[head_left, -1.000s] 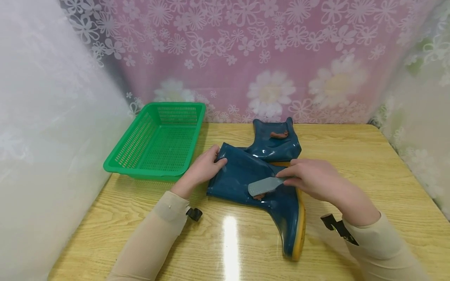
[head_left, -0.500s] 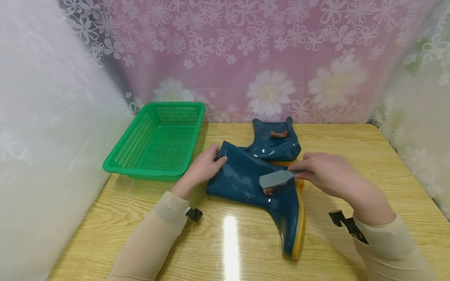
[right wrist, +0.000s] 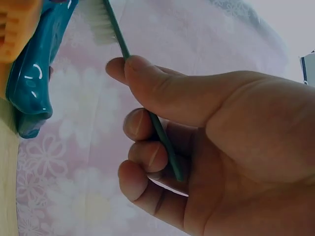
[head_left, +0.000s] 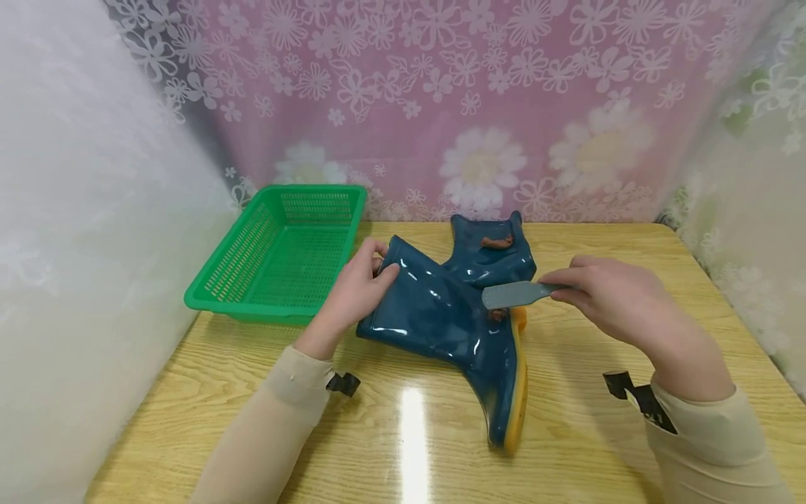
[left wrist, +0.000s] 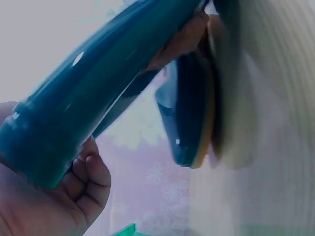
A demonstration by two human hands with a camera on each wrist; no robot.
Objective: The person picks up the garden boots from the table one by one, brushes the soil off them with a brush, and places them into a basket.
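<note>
My left hand [head_left: 354,290] grips the top of a blue rubber boot [head_left: 428,308] with a yellow sole, thumb over the shaft's opening edge. The boot lies on its side, toe toward me. In the left wrist view the shaft [left wrist: 93,83] slants up between fingers and thumb. My right hand [head_left: 620,301] pinches the handle of a grey-green brush [head_left: 508,295]; its pale bristles [right wrist: 101,24] show in the right wrist view. The brush head is over the boot near the ankle, beside a brown muddy clump [head_left: 497,315].
Behind lies a second blue boot [head_left: 488,266], partly hidden by the first, with a brown lump [head_left: 497,242] on its shaft. A green plastic basket [head_left: 302,269] stands at the left back of the wooden table [head_left: 352,434]. Floral curtains hang behind and at the sides.
The brush has moved right and away from me along the boot, and the brown clump has shifted toward the heel. My left hand has shifted the boot left, raising its shaft slightly.
</note>
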